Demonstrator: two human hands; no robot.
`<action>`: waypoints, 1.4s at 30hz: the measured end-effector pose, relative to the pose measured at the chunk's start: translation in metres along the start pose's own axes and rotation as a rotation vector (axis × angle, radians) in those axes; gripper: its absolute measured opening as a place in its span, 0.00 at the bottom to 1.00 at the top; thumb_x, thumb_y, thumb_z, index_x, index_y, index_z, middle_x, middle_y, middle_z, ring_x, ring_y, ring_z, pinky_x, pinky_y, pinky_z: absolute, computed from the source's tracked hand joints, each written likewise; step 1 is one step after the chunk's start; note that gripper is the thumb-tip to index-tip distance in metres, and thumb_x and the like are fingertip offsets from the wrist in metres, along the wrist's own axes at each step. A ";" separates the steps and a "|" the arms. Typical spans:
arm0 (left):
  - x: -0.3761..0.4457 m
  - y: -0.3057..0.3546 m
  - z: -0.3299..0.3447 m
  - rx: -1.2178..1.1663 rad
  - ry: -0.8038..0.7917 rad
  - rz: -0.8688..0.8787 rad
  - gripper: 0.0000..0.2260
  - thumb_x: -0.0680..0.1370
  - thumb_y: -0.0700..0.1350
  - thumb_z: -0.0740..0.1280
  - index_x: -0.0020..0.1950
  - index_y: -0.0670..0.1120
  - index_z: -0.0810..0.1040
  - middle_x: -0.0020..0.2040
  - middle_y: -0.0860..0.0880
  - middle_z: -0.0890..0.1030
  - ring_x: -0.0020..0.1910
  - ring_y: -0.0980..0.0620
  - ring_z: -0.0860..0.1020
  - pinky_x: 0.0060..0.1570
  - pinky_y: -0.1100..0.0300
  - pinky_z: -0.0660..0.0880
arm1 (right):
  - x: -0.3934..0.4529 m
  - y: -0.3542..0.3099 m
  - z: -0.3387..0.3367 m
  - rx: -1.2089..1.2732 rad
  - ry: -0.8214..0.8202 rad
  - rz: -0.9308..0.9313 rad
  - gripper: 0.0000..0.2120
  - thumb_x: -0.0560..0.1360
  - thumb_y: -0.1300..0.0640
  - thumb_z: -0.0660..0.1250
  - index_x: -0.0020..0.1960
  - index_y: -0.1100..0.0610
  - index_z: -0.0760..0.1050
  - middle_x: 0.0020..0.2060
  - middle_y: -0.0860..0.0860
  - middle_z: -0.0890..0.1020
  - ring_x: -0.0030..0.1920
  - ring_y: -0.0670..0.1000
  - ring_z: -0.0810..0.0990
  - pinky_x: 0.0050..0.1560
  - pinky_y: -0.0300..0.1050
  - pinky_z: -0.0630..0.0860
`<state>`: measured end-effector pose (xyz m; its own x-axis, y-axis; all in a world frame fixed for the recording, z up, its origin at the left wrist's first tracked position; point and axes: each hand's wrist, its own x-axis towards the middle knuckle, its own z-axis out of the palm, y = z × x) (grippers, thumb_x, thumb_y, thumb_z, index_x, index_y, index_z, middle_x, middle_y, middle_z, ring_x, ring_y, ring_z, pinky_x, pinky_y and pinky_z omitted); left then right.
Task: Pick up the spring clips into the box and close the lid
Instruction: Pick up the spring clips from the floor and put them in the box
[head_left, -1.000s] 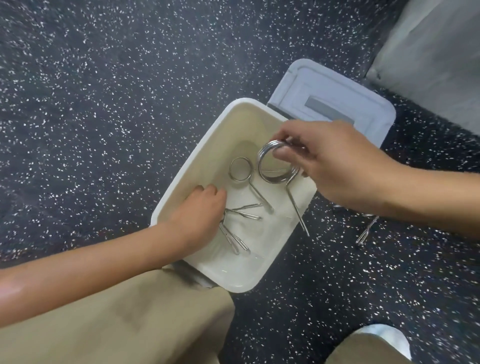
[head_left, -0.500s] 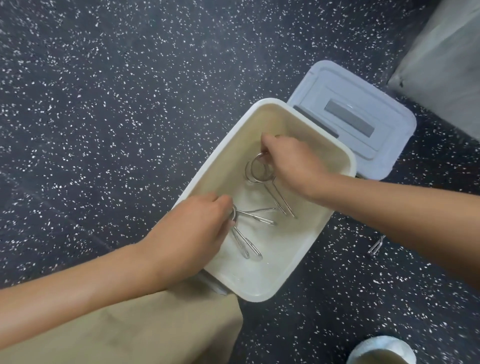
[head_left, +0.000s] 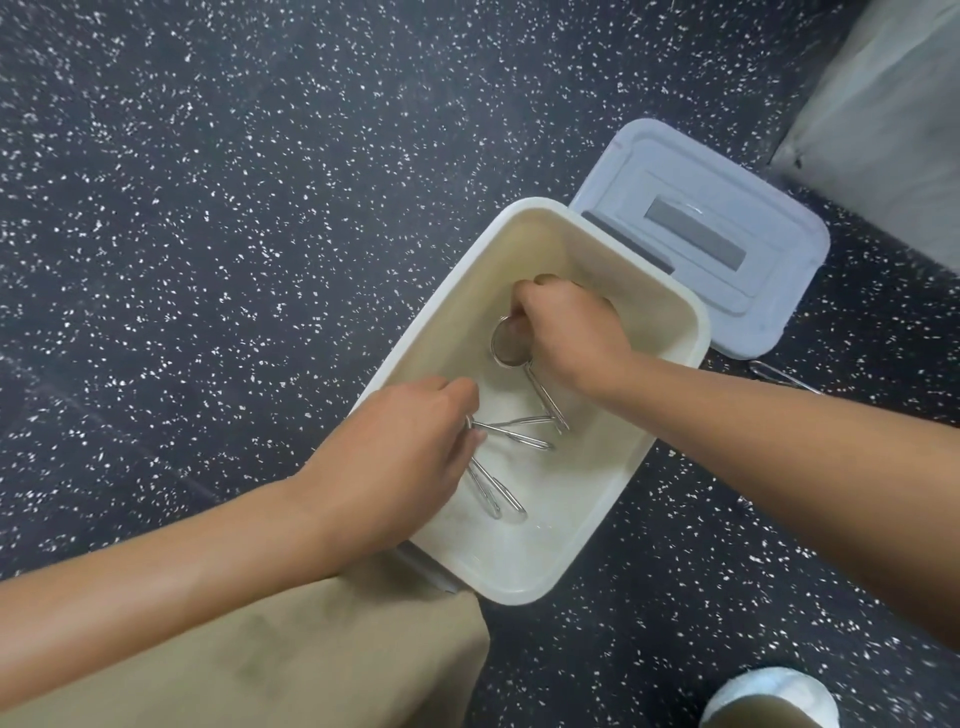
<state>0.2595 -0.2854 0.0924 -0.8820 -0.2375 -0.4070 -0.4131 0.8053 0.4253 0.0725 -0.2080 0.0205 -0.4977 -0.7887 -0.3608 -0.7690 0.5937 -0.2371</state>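
Note:
A white rectangular box stands open on the dark speckled floor, its pale blue lid lying flat behind it. Several metal spring clips lie inside. My right hand is down in the box, fingers closed on the ring of one spring clip whose legs point toward me. My left hand reaches in at the near left, fingers curled over the coils of two more clips, whose legs stick out below and to the right. Another clip lies on the floor right of the box.
A grey fabric object fills the upper right corner. My khaki trouser leg touches the box's near corner. A white shoe tip shows at the bottom right. Dark speckled floor surrounds everything.
My right hand brought a spring clip from above the rim down into the box and lowered it onto the bottom. My left hand stayed on the clips at the near left.

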 end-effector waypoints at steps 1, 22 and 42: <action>0.001 0.002 -0.001 0.000 0.006 0.002 0.10 0.81 0.53 0.58 0.49 0.50 0.74 0.45 0.52 0.79 0.44 0.46 0.79 0.43 0.50 0.76 | 0.000 0.001 0.000 0.000 0.005 -0.004 0.10 0.77 0.61 0.62 0.57 0.57 0.77 0.51 0.56 0.80 0.51 0.61 0.78 0.41 0.47 0.68; 0.047 0.089 -0.030 -0.056 0.121 0.186 0.10 0.81 0.54 0.62 0.53 0.50 0.78 0.48 0.52 0.83 0.48 0.48 0.80 0.46 0.51 0.78 | -0.125 0.100 -0.120 0.326 0.178 0.125 0.03 0.78 0.51 0.69 0.47 0.49 0.81 0.37 0.40 0.81 0.35 0.38 0.77 0.34 0.27 0.67; 0.139 0.210 -0.026 0.449 -0.287 0.577 0.12 0.80 0.57 0.60 0.56 0.53 0.77 0.52 0.52 0.80 0.46 0.49 0.79 0.47 0.49 0.79 | -0.196 0.243 0.015 0.394 0.210 0.675 0.09 0.80 0.55 0.64 0.59 0.51 0.76 0.52 0.50 0.83 0.54 0.54 0.79 0.53 0.53 0.78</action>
<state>0.0446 -0.1635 0.1461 -0.8112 0.3852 -0.4400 0.2776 0.9159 0.2900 -0.0112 0.0936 0.0202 -0.8994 -0.2300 -0.3718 -0.0971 0.9343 -0.3430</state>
